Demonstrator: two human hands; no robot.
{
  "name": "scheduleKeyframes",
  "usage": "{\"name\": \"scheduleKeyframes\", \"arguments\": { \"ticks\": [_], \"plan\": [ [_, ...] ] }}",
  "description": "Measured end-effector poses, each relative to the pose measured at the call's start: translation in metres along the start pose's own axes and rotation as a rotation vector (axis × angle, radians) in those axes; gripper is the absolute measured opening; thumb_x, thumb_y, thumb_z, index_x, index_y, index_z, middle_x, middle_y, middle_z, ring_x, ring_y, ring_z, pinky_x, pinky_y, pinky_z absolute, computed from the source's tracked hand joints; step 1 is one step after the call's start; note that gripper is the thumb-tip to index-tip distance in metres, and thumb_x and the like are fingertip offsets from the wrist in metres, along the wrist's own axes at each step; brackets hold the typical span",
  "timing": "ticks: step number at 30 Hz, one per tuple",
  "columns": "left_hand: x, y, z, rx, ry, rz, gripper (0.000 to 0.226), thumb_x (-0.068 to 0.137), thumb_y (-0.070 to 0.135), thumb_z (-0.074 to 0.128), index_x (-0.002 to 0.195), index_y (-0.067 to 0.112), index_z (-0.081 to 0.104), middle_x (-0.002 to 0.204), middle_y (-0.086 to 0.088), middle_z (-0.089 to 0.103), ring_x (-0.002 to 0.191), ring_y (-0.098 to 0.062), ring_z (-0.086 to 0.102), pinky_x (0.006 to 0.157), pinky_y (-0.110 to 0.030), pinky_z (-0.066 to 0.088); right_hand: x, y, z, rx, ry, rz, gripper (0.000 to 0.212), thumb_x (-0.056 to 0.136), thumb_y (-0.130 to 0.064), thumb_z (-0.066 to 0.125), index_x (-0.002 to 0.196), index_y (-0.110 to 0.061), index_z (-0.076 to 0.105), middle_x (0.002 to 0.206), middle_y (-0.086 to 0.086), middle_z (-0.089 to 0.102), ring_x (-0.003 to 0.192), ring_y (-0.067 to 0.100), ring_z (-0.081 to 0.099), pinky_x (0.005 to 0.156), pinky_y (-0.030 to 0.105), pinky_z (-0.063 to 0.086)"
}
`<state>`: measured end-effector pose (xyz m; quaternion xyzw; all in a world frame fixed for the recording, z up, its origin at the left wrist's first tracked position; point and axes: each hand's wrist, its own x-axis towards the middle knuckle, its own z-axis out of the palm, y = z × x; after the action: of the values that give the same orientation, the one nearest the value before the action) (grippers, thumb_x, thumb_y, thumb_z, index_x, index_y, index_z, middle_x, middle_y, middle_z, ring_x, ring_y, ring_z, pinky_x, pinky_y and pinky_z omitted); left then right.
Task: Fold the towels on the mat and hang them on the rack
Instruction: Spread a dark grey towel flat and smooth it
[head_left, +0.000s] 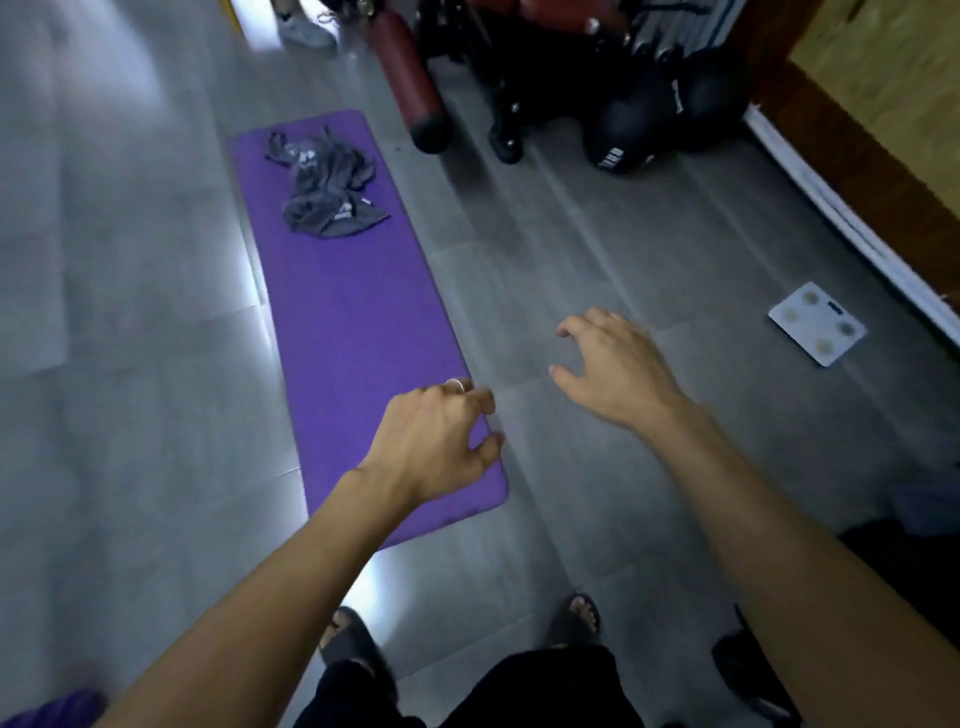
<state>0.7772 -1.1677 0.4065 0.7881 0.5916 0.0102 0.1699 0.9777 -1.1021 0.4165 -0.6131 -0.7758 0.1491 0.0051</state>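
Note:
A purple mat (348, 332) lies lengthwise on the grey floor. Crumpled grey towels (327, 184) sit in a heap on its far end. My left hand (436, 441) hovers over the mat's near right corner, fingers loosely curled, a ring on one finger, holding nothing. My right hand (613, 369) hangs over the bare floor to the right of the mat, fingers relaxed and spread, also empty. Both hands are well short of the towels. No rack is in view.
Dark red and black gym equipment (498, 78) and black bags (654, 119) stand beyond the mat at the back right. A white bathroom scale (815, 323) lies on the floor at right, near a wall skirting (852, 218). My sandalled feet (353, 644) are below.

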Motion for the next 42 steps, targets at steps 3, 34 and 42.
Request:
{"name": "scheduleKeyframes", "arguments": {
  "ticks": [3, 34, 42],
  "plan": [
    [-0.040, -0.085, -0.013, 0.001, 0.007, -0.041, 0.039, 0.086, 0.051, 0.052, 0.118, 0.029, 0.059, 0.109, 0.006, 0.063, 0.093, -0.026, 0.065, 0.071, -0.033, 0.051, 0.024, -0.091, 0.022, -0.021, -0.002, -0.045, 0.045, 0.084, -0.038, 0.063, 0.123, -0.016, 0.056, 0.119, 0.009, 0.057, 0.113, 0.032, 0.052, 0.094, 0.043, 0.044],
    [0.005, -0.704, -0.192, -0.020, -0.022, -0.239, 0.038, 0.089, 0.051, 0.049, 0.117, 0.027, 0.060, 0.110, 0.004, 0.062, 0.096, -0.024, 0.064, 0.073, -0.035, 0.053, 0.457, -0.617, 0.093, 0.022, -0.005, -0.147, 0.048, 0.088, -0.037, 0.061, 0.129, -0.014, 0.052, 0.125, 0.008, 0.053, 0.116, 0.027, 0.051, 0.097, 0.044, 0.044],
    [0.129, -0.861, -0.246, 0.029, -0.044, -0.064, 0.038, 0.088, 0.049, 0.050, 0.116, 0.026, 0.060, 0.108, 0.005, 0.061, 0.097, -0.024, 0.064, 0.071, -0.031, 0.051, 0.610, -0.675, 0.094, 0.105, 0.100, 0.044, 0.042, 0.085, -0.033, 0.064, 0.123, -0.015, 0.056, 0.120, 0.010, 0.055, 0.110, 0.030, 0.054, 0.092, 0.042, 0.046]
  ]
}}
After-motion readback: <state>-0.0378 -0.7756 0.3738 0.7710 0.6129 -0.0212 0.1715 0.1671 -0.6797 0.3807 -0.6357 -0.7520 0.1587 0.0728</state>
